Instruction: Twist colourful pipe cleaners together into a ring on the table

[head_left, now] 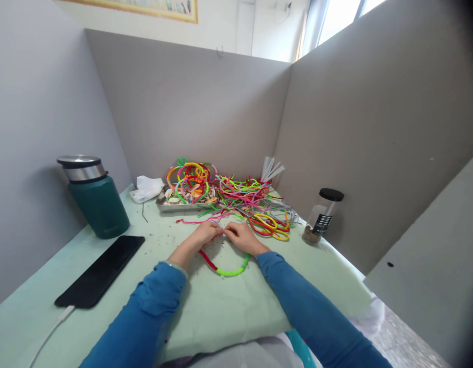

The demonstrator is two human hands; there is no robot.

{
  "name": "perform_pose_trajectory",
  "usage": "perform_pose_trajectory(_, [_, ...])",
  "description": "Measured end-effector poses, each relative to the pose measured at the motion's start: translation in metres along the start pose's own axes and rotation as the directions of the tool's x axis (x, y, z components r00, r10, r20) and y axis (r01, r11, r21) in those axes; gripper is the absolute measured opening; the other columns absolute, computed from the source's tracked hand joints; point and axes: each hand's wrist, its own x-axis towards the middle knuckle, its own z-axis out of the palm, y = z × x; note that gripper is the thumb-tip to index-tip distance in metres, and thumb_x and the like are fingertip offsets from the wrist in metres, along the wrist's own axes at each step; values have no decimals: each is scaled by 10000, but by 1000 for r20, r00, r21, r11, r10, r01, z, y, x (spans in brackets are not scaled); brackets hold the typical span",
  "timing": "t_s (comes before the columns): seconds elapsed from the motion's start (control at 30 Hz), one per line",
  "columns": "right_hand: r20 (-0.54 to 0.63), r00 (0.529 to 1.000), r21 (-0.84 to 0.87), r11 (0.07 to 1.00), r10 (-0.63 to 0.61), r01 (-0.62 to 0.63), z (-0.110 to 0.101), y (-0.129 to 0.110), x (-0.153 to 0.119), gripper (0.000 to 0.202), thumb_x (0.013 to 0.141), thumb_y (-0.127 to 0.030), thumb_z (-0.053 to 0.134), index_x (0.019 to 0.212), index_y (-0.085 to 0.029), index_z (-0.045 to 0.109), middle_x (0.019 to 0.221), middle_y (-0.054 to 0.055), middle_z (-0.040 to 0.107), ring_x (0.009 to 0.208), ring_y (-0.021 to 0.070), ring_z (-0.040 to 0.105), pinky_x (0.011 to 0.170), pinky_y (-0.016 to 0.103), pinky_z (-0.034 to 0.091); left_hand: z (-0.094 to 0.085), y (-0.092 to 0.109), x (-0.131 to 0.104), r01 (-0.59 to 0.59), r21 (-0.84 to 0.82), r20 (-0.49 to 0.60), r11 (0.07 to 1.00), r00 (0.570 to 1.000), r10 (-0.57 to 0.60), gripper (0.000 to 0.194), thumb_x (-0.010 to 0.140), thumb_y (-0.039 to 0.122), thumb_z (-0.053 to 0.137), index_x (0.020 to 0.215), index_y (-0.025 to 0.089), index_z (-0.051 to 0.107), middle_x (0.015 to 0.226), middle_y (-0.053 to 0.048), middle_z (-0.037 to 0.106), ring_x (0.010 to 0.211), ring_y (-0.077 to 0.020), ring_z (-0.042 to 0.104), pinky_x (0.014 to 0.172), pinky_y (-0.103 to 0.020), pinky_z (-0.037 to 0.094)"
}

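Observation:
Over the middle of the table, my left hand (207,233) and my right hand (239,236) are close together, fingers pinched on a curved pipe-cleaner ring (232,273). The ring hangs below them, red at its left, bright green along the bottom and darker green at the right. A thin pale lilac piece shows at the top by my left fingertips. The exact spot between the fingertips is too small to make out. Just beyond my hands lies a thin pink pipe cleaner (190,222).
Behind are a metal tray (185,207) of shells and coloured rings, a pipe-cleaner heap (246,194) and red-yellow loops (273,225). A green bottle (98,204), black phone (100,271) and tissues (147,188) are left; a clear jar (321,217) is right. Grey partitions (190,102) enclose the table.

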Motion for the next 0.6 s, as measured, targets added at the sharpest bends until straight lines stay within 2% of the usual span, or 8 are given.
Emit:
perform_pose_trajectory(0.1, [-2, 1000, -2, 1000, -10, 10, -1, -2, 0, 163, 856, -216, 496, 757, -166, 616, 656, -7, 599, 597, 104, 486, 612, 228, 334, 0, 1, -1, -8, -25, 6, 1000, 1000, 8, 200, 698, 337, 569, 620, 155, 539, 391, 60, 375, 313, -62, 281, 361, -228, 203])
perform_pose_trajectory(0.2, [-8, 1000, -23, 1000, 7, -8, -1, -2, 0, 154, 850, -213, 508, 754, -167, 620, 658, -7, 604, 597, 103, 488, 629, 234, 337, 1, 1, -1, -23, 74, -18, 997, 1000, 25, 228, 718, 346, 548, 590, 161, 516, 380, 61, 373, 314, -69, 310, 358, -223, 210])
perform_pose_trajectory(0.3, [-25, 998, -51, 997, 56, -57, 0, -1, 1, 148, 841, -223, 523, 746, -168, 622, 648, -2, 604, 587, 108, 487, 599, 233, 327, 1, 0, -1, -81, 201, -31, 976, 996, 89, 282, 750, 365, 513, 556, 161, 505, 386, 48, 409, 328, -74, 350, 372, -215, 244])
perform_pose_trajectory(0.47, [-39, 995, -58, 993, 97, -99, 1, 1, 3, 155, 837, -245, 535, 738, -172, 630, 634, 2, 600, 566, 110, 471, 554, 230, 307, 0, -5, 3, -167, 248, -108, 954, 974, 198, 219, 769, 368, 500, 715, 164, 561, 552, 21, 577, 357, -84, 440, 404, -212, 311])
perform_pose_trajectory(0.6, [-48, 993, -47, 993, 103, -106, 1, 1, 4, 148, 828, -223, 535, 734, -167, 635, 631, 3, 597, 572, 110, 472, 554, 228, 307, -1, -9, 7, -257, 324, -105, 911, 947, 304, 162, 759, 325, 532, 730, 172, 577, 570, 18, 584, 434, -103, 510, 482, -217, 369])
